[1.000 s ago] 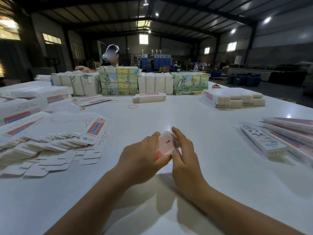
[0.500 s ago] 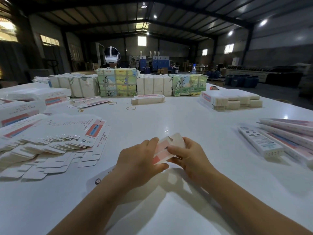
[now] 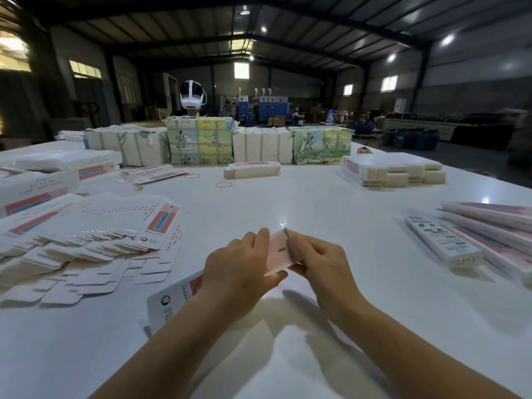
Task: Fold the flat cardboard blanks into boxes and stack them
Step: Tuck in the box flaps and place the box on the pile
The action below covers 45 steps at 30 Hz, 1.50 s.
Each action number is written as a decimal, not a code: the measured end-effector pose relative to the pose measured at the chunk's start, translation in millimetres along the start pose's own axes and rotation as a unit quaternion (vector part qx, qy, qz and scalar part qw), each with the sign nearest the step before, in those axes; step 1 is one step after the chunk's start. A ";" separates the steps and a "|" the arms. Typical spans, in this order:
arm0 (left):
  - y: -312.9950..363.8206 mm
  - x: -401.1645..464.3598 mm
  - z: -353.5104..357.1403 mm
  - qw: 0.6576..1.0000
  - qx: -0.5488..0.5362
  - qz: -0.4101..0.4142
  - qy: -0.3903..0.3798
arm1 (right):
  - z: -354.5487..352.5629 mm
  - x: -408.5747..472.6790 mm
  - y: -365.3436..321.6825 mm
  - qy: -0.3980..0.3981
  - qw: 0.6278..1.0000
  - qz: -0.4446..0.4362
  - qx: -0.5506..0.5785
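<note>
Both your hands are on the one blank (image 3: 277,253) right now, held up just above the white table (image 3: 331,203). Your left hand (image 3: 239,269) wraps its near side, thumb underneath, fingers curled over the top edge; your right hand (image 3: 322,263) pinches the far end, where a thin flap stands edge-on. The rest of the piece runs back under your left wrist toward you and to the left, so its long axis slants from lower left to upper right. I'd say you're closing the end flap, and the right hand is the one placed to tuck it. The finished boxes (image 3: 466,240) lie well off to your right, nearer that right hand. The fanned stack of flat blanks (image 3: 95,240) waits on your left, by the left hand.
</note>
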<state>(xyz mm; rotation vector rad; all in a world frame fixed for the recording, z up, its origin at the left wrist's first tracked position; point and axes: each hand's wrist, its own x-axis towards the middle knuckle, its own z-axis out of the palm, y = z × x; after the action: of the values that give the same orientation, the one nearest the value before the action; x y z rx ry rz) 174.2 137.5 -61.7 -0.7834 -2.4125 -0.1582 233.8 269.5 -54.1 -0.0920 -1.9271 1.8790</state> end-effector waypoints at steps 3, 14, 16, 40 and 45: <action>-0.5 -0.8 -1.4 1.000 0.001 0.010 0.013 | -5.5 5.1 -5.4 -0.017 0.991 0.070 0.110; -1.5 0.1 -17.1 0.992 -0.025 0.077 0.099 | -10.9 7.3 -13.1 0.007 0.977 0.106 0.187; -1.9 -0.9 -18.2 0.992 -0.015 0.085 0.096 | -12.4 7.0 -13.5 0.011 0.976 0.116 0.183; 6.3 -1.4 -20.8 0.998 -0.004 0.047 0.046 | -8.3 -1.6 -4.4 0.067 0.965 -0.153 -0.203; 9.3 -2.6 -20.4 0.999 -0.019 0.046 0.021 | -8.4 0.3 -3.4 0.081 0.971 -0.130 -0.184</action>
<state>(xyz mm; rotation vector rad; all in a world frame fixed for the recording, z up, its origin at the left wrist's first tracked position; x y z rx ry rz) 191.4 138.2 -47.2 -0.8966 -2.3356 -0.1825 237.3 277.2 -51.0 -0.0972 -2.0387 1.2934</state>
